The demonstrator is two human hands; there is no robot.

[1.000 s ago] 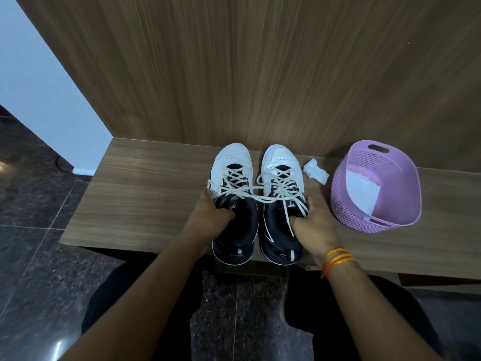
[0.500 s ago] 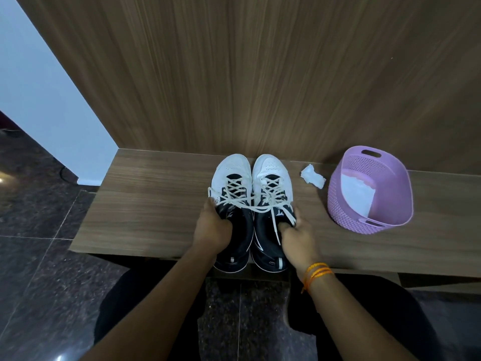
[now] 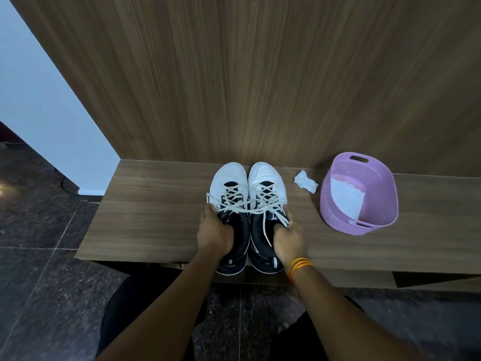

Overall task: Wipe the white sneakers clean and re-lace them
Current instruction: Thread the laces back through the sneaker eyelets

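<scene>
Two white sneakers with black heels stand side by side on the wooden bench (image 3: 145, 217), toes toward the wall. The left sneaker (image 3: 229, 178) and the right sneaker (image 3: 265, 175) touch along their inner sides. Both are laced with white laces (image 3: 250, 208) whose loose ends cross between them. My left hand (image 3: 214, 234) grips the left sneaker's collar, fingers curled into its opening. My right hand (image 3: 289, 239) grips the right sneaker's collar the same way. A crumpled white wipe (image 3: 305, 182) lies on the bench right of the shoes.
A lilac plastic basket (image 3: 335, 204) stands on the bench at the right with a white packet (image 3: 346, 201) inside. A wood-panelled wall rises behind the bench. Dark tiled floor lies in front and to the left.
Both hands have pushed the sneakers together and slightly toward the wall; the gap between the shoes has closed. The view has tilted up.
</scene>
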